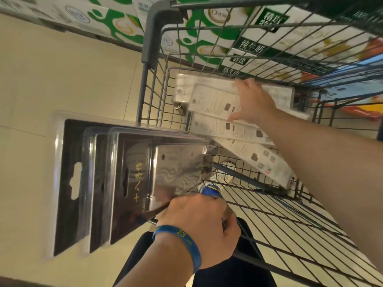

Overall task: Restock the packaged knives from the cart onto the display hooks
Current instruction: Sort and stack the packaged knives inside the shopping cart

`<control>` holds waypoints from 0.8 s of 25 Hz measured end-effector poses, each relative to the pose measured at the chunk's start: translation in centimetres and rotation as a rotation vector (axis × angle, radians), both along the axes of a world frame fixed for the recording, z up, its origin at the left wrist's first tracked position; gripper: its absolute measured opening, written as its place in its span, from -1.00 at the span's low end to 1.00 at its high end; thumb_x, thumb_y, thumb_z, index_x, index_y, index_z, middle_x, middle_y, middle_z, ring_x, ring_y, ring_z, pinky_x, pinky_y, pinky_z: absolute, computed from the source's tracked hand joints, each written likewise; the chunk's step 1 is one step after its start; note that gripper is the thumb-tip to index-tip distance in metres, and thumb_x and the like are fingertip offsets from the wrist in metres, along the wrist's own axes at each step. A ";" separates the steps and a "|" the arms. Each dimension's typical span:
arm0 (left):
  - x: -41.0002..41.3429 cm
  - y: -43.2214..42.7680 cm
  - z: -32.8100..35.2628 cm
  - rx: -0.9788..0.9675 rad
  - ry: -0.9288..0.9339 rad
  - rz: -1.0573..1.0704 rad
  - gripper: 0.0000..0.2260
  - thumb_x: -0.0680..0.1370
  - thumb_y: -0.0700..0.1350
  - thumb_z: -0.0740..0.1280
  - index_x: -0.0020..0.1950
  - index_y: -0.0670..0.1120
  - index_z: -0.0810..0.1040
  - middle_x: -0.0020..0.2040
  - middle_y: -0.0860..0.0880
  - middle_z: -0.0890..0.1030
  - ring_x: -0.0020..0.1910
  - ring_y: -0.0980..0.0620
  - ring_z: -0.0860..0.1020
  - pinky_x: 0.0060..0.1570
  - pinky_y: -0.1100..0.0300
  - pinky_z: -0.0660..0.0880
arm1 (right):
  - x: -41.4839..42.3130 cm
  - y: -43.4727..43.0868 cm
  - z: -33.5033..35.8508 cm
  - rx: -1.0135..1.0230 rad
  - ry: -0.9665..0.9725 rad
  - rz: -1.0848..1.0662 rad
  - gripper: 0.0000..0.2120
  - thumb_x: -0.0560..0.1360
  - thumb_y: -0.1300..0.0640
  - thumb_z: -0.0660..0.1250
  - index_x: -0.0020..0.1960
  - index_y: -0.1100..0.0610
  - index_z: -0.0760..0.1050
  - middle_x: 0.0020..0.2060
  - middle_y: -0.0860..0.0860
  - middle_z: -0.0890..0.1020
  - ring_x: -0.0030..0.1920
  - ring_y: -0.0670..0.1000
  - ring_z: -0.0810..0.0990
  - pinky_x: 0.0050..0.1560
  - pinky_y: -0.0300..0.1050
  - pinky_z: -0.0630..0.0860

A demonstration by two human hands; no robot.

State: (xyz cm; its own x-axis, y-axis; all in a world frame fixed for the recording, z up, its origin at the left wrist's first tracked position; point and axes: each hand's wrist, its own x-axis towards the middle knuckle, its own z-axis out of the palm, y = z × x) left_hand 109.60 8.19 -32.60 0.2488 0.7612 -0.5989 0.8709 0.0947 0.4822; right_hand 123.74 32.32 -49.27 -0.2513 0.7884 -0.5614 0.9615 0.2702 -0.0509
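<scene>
Gathering step. My left hand (196, 230) pinches fanned packaged knives (132, 183) just outside cart (153, 79); my right hand (252, 100), fingers spread, rests on white-backed pack (215, 102) inside cart. Next, likely: close fingers, lift pack clear.

The left hand (196, 226) covers the near ends of the three fanned knife packs (132, 183) – its fingertips lie out of sight beneath them, and glare veils the front blade. Just past its knuckles a blue-and-white thing (209, 190) shows only partly behind the cart wire (143, 90). The right hand (252, 100) is smeared; whether it grips or merely touches the white-backed packs (213, 100) under it cannot be told – their print is unreadable. Both forearms run off the frame
</scene>
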 end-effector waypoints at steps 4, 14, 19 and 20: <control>0.0 0.0 0.2 0.000 -0.003 -0.006 -0.60 0.47 0.29 -0.08 -0.15 0.06 0.41 -0.28 0.10 0.55 -0.29 0.03 0.53 -0.18 0.15 0.54 | 0.2 -0.8 -0.5 0.011 0.014 -0.031 0.25 0.14 -0.19 0.71 0.62 0.04 0.09 0.48 0.15 0.31 0.43 0.24 0.35 0.29 0.19 0.46; 0.6 -0.4 0.5 -0.094 0.010 0.014 -0.57 0.43 0.31 -0.12 -0.16 0.09 0.42 -0.28 0.15 0.55 -0.28 0.10 0.51 -0.28 0.19 0.38 | 1.4 -5.9 1.8 0.058 -0.027 -0.240 -0.64 0.49 0.23 0.48 0.17 0.05 0.39 -0.20 -0.01 0.48 -0.32 -0.04 0.42 -0.43 -0.14 0.29; 1.6 1.0 1.7 -0.252 -0.041 0.244 -0.47 0.44 0.43 -0.06 0.05 0.16 0.54 -0.18 0.22 0.58 -0.14 0.11 0.59 -0.06 0.12 0.54 | 2.2 -11.9 6.3 0.126 0.070 -0.296 -0.44 0.48 0.24 0.46 0.44 0.00 0.44 0.17 0.05 0.66 0.13 0.12 0.59 -0.06 0.01 0.53; 2.1 2.2 1.9 -0.324 -0.182 0.506 -0.46 0.43 0.46 0.04 0.16 0.18 0.54 -0.15 0.27 0.58 -0.10 0.19 0.60 -0.01 0.14 0.56 | 2.0 -12.8 7.4 0.164 0.136 -0.344 -0.43 0.50 0.26 0.44 0.46 0.00 0.44 0.27 0.03 0.63 0.25 0.13 0.57 0.07 0.03 0.54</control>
State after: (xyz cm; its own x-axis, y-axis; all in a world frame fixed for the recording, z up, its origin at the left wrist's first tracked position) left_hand 111.71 10.42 -30.73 0.0251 0.5986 -0.8007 0.5867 0.6397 0.4966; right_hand 125.74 19.54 -41.87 -0.0202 0.9159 -0.4009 0.9846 -0.0514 -0.1671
